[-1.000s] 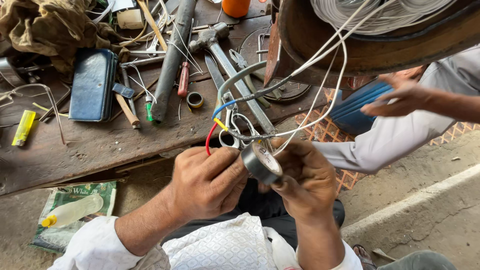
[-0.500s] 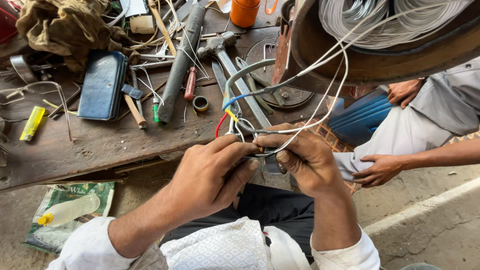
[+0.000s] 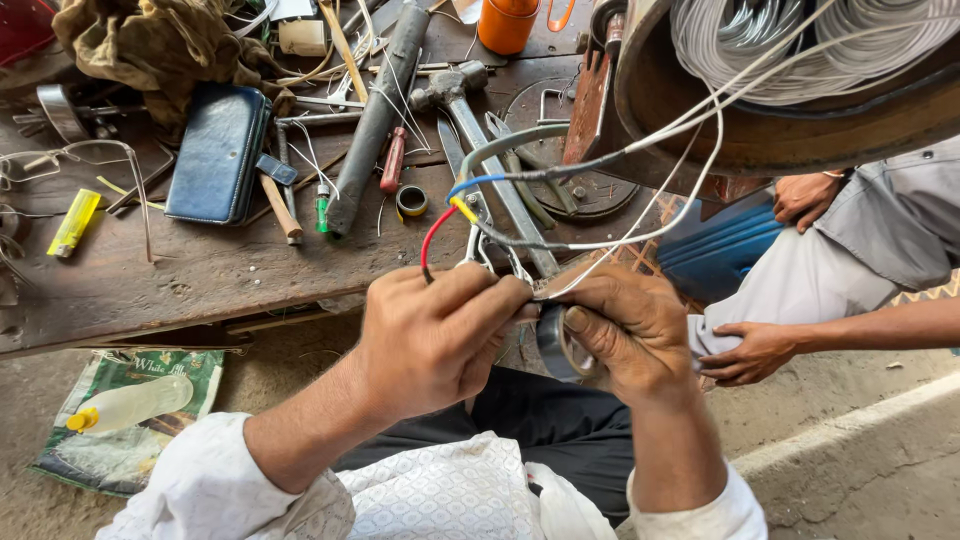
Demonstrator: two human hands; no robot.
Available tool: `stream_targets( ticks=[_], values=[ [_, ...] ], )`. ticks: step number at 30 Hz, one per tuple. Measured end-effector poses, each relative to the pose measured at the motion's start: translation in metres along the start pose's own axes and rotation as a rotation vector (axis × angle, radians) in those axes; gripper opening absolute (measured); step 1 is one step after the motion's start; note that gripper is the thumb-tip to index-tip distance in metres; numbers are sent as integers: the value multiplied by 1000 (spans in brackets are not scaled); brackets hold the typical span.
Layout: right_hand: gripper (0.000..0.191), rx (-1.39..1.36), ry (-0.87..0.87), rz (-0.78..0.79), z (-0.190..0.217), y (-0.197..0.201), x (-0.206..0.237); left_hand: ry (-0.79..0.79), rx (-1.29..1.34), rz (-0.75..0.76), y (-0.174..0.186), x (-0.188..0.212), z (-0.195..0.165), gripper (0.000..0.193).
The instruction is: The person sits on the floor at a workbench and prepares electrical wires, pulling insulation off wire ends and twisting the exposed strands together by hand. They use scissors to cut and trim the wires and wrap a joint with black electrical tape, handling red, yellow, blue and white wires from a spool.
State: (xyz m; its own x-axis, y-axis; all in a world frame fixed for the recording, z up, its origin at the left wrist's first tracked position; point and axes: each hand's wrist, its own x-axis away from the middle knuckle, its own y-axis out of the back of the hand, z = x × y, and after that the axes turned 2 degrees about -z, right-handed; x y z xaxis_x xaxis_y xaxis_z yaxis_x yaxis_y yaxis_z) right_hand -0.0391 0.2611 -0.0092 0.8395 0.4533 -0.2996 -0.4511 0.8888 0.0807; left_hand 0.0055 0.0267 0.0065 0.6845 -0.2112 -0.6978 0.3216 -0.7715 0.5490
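Cluttered wooden table [image 3: 200,280] ahead; my left hand [image 3: 435,335] pinches wires [image 3: 500,235], right hand [image 3: 625,325] grips tape roll [image 3: 556,345].

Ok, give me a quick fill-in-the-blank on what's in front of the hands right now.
The right hand holds a roll of ____ tape.
The wire curving up from the left hand is ____.
The lighter on the workbench is ____.
Beside the wallet lies a hammer with a ____ handle.

Missing words: black; red; yellow; wooden
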Motion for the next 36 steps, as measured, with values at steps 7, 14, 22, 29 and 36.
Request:
stream_targets(
  ticks=[7,14,22,29,36],
  values=[
    [53,-844,-192,-109,1,-23,17,-8,-134,90,-9,11,5,50],
    [53,-143,92,-187,5,-37,-17,51,-45,130,-5,7,-9,45],
    [32,-231,-27,111,5,-5,-34,90,59,91,-1,-4,-11,22],
    [22,104,117,247,0,25,-33,-15,4,32,4,-5,3,25],
    [40,-859,-299,-99,3,-7,9,-83,-163,27,-5,3,3,44]
  ],
)
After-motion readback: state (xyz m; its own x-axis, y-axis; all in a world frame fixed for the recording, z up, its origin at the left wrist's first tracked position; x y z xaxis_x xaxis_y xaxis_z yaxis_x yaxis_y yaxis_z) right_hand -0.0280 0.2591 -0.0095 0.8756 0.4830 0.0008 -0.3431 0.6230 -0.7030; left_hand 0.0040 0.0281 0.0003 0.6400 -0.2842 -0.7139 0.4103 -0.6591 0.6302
